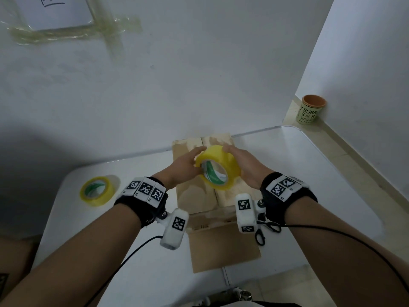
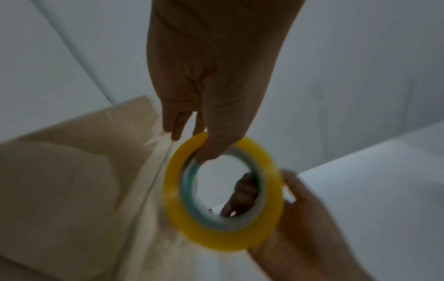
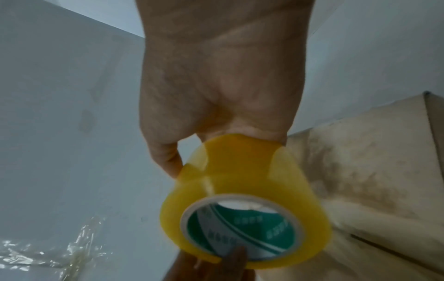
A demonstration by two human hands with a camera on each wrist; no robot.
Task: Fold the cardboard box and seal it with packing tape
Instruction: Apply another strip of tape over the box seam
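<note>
A yellow roll of packing tape (image 1: pixel 218 167) with a green-printed core is held on edge just above the cardboard box (image 1: pixel 194 196). My left hand (image 1: pixel 191 162) grips its left side, thumb hooked into the core (image 2: pixel 204 152). My right hand (image 1: pixel 240 161) grips the right side, fingers curled round the outer face (image 3: pixel 168 163). The box stands at the table's far edge against the wall. Its top flaps lie folded down and meet at a centre seam (image 2: pixel 153 180). Whether a strip of tape is pulled off the roll (image 3: pixel 240 171) is hidden.
A second yellow tape roll (image 1: pixel 96 191) lies on the white table (image 1: pixel 298 173) to the left. Flat cardboard (image 1: pixel 223 247) and black scissors (image 1: pixel 266 231) lie in front of the box. A paper cup (image 1: pixel 311 111) stands on the floor at right. Taped paper (image 1: pixel 55 14) hangs on the wall.
</note>
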